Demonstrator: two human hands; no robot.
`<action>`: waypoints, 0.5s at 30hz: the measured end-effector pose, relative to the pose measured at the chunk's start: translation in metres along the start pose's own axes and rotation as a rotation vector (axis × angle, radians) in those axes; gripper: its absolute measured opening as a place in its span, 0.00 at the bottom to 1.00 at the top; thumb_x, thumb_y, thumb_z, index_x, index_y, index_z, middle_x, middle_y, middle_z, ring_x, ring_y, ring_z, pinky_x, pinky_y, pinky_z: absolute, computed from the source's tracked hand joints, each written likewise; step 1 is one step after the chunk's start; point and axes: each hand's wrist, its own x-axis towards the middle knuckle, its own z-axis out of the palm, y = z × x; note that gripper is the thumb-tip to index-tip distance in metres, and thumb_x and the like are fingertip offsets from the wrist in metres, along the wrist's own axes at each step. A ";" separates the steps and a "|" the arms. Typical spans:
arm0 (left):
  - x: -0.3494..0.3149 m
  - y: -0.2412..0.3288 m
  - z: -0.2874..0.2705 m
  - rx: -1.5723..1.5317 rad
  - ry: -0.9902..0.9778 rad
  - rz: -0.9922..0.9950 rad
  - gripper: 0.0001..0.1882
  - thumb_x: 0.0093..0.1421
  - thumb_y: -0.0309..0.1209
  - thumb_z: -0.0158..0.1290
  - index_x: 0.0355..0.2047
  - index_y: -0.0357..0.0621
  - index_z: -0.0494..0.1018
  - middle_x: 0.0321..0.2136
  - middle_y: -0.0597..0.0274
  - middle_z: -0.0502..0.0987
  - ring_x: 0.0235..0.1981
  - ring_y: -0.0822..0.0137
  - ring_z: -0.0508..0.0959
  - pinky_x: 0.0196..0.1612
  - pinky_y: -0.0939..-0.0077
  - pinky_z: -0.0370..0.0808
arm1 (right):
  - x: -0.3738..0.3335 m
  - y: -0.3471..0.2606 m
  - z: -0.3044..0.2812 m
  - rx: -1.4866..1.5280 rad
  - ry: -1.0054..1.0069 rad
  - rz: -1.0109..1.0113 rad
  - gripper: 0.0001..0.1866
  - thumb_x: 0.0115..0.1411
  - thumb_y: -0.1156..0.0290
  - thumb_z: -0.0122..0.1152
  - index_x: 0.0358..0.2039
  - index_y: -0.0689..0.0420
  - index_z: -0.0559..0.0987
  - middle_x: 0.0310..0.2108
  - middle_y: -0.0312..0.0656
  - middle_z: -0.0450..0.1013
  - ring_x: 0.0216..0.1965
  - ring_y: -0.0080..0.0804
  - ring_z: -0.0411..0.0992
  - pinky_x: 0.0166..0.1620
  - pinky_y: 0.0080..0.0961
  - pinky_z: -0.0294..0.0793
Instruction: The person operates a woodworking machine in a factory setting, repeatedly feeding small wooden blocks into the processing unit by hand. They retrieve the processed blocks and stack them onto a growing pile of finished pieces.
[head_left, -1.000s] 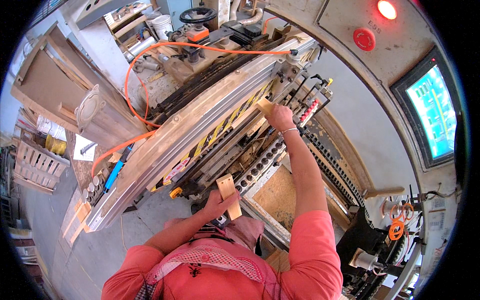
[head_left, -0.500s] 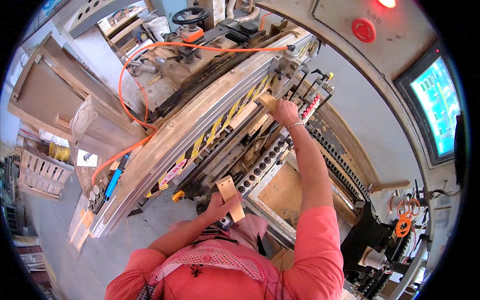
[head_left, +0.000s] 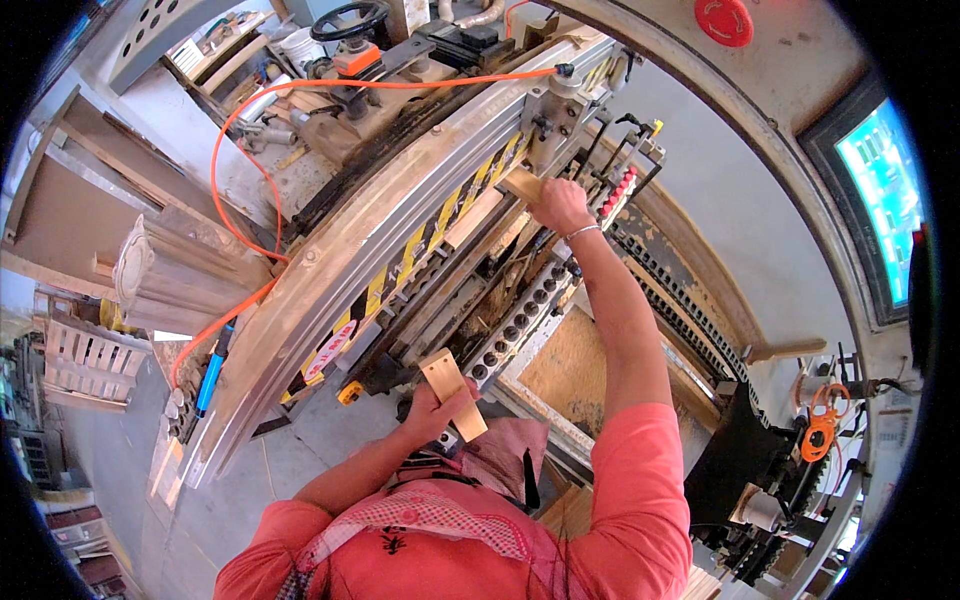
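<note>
My left hand is wrapped round a short light-wood board, close to my body. Small dark holes show near the board's upper end. My right arm reaches far forward over the machine, and my right hand grips the end of another small wood piece. That piece lies at the machine's metal rail, just right of the yellow-and-black striped tape. A further wood strip rests beside it along the rail. The fingertips of my right hand are partly hidden.
An orange hose loops over the long machine beam. Below my right hand runs a row of black round knobs. A control panel with a lit screen and a red stop button stands at the right.
The view has shifted slightly, so the machine and panel sit a little differently. Both hands keep hold of their wood pieces, with little other visible movement.
</note>
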 end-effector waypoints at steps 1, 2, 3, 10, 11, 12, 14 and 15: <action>0.001 0.002 0.000 0.004 -0.008 0.002 0.08 0.59 0.28 0.46 0.35 0.36 0.70 0.30 0.62 0.75 0.33 0.73 0.74 0.38 0.76 0.72 | 0.000 0.000 -0.002 0.002 -0.003 0.001 0.20 0.44 0.56 0.60 0.27 0.63 0.77 0.27 0.53 0.74 0.33 0.47 0.74 0.37 0.36 0.74; 0.001 0.004 0.000 0.008 -0.015 0.003 0.08 0.59 0.28 0.46 0.35 0.36 0.70 0.30 0.62 0.75 0.33 0.73 0.74 0.38 0.76 0.72 | -0.001 -0.001 -0.002 -0.002 -0.004 0.010 0.20 0.44 0.56 0.59 0.27 0.63 0.77 0.27 0.53 0.74 0.33 0.47 0.74 0.37 0.36 0.74; 0.001 0.002 0.000 0.012 -0.014 -0.001 0.09 0.59 0.30 0.46 0.35 0.36 0.70 0.30 0.62 0.75 0.33 0.72 0.74 0.37 0.75 0.72 | -0.001 -0.001 -0.002 -0.006 -0.004 0.017 0.20 0.44 0.56 0.59 0.27 0.63 0.77 0.27 0.53 0.74 0.33 0.46 0.74 0.37 0.36 0.74; 0.000 0.001 -0.001 0.040 -0.024 0.037 0.11 0.60 0.33 0.46 0.35 0.37 0.69 0.31 0.62 0.74 0.33 0.71 0.74 0.36 0.74 0.72 | 0.002 -0.004 -0.002 -0.030 -0.032 0.035 0.16 0.46 0.58 0.57 0.26 0.59 0.79 0.30 0.49 0.75 0.34 0.44 0.74 0.37 0.35 0.74; 0.000 0.002 -0.001 0.039 -0.025 0.040 0.11 0.60 0.33 0.46 0.35 0.37 0.69 0.31 0.62 0.74 0.33 0.71 0.74 0.36 0.75 0.72 | 0.002 -0.004 -0.002 -0.034 -0.028 0.030 0.17 0.46 0.57 0.57 0.26 0.59 0.79 0.30 0.49 0.75 0.34 0.44 0.74 0.37 0.35 0.74; 0.001 0.001 -0.001 0.058 -0.035 0.035 0.11 0.60 0.34 0.46 0.35 0.37 0.69 0.31 0.62 0.74 0.33 0.71 0.74 0.36 0.75 0.72 | 0.002 -0.002 -0.002 -0.002 -0.026 0.041 0.20 0.44 0.56 0.59 0.28 0.62 0.78 0.30 0.52 0.75 0.34 0.46 0.74 0.38 0.36 0.74; -0.001 -0.003 -0.004 0.096 -0.035 0.031 0.11 0.60 0.34 0.47 0.35 0.38 0.69 0.31 0.62 0.74 0.33 0.71 0.74 0.36 0.75 0.72 | 0.002 -0.001 0.000 -0.003 -0.015 0.036 0.21 0.44 0.55 0.60 0.28 0.62 0.78 0.30 0.52 0.74 0.35 0.47 0.74 0.39 0.36 0.74; 0.000 -0.004 -0.004 0.090 -0.045 0.039 0.11 0.59 0.34 0.47 0.35 0.38 0.70 0.31 0.63 0.74 0.33 0.72 0.74 0.36 0.75 0.72 | 0.002 -0.001 0.001 -0.004 -0.010 0.033 0.21 0.43 0.55 0.60 0.29 0.62 0.78 0.31 0.52 0.74 0.35 0.47 0.74 0.39 0.36 0.74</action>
